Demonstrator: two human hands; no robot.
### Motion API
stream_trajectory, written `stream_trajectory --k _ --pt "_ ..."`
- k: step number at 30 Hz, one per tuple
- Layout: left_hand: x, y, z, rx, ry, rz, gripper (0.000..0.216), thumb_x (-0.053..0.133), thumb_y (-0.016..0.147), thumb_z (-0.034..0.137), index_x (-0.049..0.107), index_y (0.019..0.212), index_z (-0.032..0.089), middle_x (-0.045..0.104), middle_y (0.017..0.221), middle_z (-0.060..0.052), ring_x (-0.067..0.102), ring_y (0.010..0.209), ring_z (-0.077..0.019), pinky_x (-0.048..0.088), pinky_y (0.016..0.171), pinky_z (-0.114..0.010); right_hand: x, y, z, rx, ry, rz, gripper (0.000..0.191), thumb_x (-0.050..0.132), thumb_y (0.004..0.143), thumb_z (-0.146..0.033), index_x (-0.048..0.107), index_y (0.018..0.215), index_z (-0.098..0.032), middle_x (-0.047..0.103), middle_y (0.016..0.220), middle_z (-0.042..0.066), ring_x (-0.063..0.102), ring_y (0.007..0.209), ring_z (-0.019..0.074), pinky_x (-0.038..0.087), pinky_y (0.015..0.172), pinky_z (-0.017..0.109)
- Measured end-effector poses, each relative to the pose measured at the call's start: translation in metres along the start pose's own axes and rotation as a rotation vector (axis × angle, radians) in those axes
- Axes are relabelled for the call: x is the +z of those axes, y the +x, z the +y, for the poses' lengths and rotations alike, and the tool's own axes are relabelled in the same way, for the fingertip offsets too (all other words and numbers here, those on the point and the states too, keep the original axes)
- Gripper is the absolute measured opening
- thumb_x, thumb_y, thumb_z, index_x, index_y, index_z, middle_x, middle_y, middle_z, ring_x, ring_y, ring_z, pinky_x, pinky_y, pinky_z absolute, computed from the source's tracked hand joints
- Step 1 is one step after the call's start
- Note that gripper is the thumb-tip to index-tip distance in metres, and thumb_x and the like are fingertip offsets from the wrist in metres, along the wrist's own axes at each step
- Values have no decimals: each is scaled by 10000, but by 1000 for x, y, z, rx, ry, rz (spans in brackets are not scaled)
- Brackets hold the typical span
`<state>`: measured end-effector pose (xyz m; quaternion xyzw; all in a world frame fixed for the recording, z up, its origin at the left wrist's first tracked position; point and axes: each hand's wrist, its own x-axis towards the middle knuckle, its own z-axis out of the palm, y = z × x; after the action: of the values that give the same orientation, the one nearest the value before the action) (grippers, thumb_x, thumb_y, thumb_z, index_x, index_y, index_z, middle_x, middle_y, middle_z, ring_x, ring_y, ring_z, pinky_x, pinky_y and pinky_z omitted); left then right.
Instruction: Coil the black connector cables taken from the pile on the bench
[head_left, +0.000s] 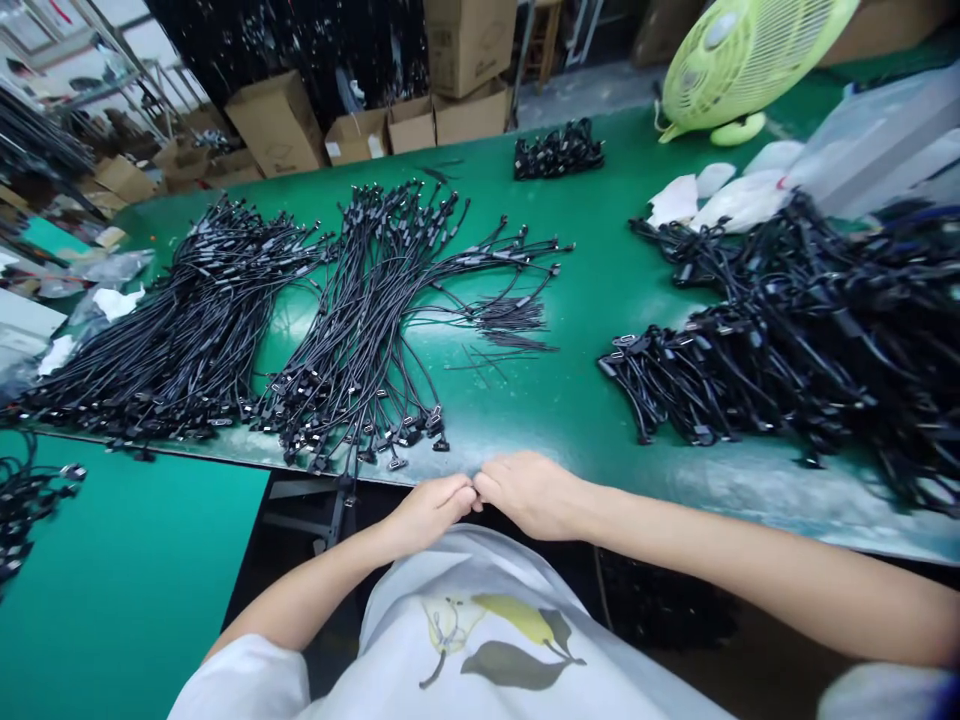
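At the table's front edge, my left hand (433,510) and my right hand (529,492) meet with their fingers closed together. Whatever is pinched between them is hidden or too small to make out. Just beyond my left hand lies a spread bundle of black cables (360,300) with connectors at both ends. To the right of my right hand sits a heap of folded black cables (750,370). A small pile of thin black ties (514,318) lies on the green table (517,410) between the two.
Another spread of black cables (180,320) covers the left side. A small cable stack (559,150) is at the back, near a yellow-green fan (739,60). Plastic bags (870,150) lie at the right, cardboard boxes (277,125) behind the table. More cables (30,500) rest on a lower left surface.
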<state>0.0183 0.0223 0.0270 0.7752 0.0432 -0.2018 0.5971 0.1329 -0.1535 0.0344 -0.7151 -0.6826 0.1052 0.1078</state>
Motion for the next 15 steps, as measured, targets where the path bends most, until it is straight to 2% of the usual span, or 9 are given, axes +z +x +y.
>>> stream_trajectory --k 2,4,6,7,8,10,12,15 --pt "0 2 -5 -52 -221 16 526 456 867 670 537 782 158 367 581 59 304 506 -74 234 490 -224 -11 3 20 0 173 36 310 359 1010 -284 637 950 -158 631 879 67 559 772 172 411 693 295" --pt "0 4 -7 -79 -442 85 555 551 784 714 501 749 163 307 558 84 251 477 -54 180 467 -215 -20 7 57 111 283 204 340 352 1018 -334 653 1047 -178 642 1011 79 582 927 179 450 813 304" --pt "0 6 -6 -73 -612 181 548 629 743 693 481 739 165 286 555 95 233 466 -40 159 462 -205 -21 12 102 396 192 450 332 384 1003 -337 654 1114 -179 630 1107 105 564 1043 213 447 905 344" --pt "0 6 -4 -59 -674 224 538 657 736 670 477 738 163 289 558 95 233 465 -34 160 461 -199 -18 14 123 517 100 507 315 424 982 -323 661 1120 -169 616 1146 124 556 1063 233 445 917 361" --pt "-1 6 -1 -45 -724 256 529 676 733 651 476 737 161 294 561 95 235 463 -29 163 460 -194 -13 17 142 582 24 513 295 457 959 -299 671 1103 -157 601 1188 136 549 1074 245 442 925 368" --pt "-2 6 4 -20 -803 292 517 703 729 622 480 738 155 314 565 90 249 460 -24 177 457 -185 -2 22 167 619 -70 479 251 489 923 -257 691 1017 -142 596 1194 144 549 1053 252 438 922 369" --pt "-3 5 9 -5 -859 301 508 724 724 600 489 743 149 334 568 85 266 458 -20 187 454 -177 5 26 176 609 -102 451 228 478 913 -235 684 917 -137 615 1124 144 553 999 251 431 896 369" --pt "-4 4 13 11 -910 303 502 746 715 578 495 742 144 341 567 83 272 454 -16 188 447 -168 5 25 174 624 -145 453 234 444 912 -229 651 868 -129 613 1050 159 541 945 267 409 831 381"
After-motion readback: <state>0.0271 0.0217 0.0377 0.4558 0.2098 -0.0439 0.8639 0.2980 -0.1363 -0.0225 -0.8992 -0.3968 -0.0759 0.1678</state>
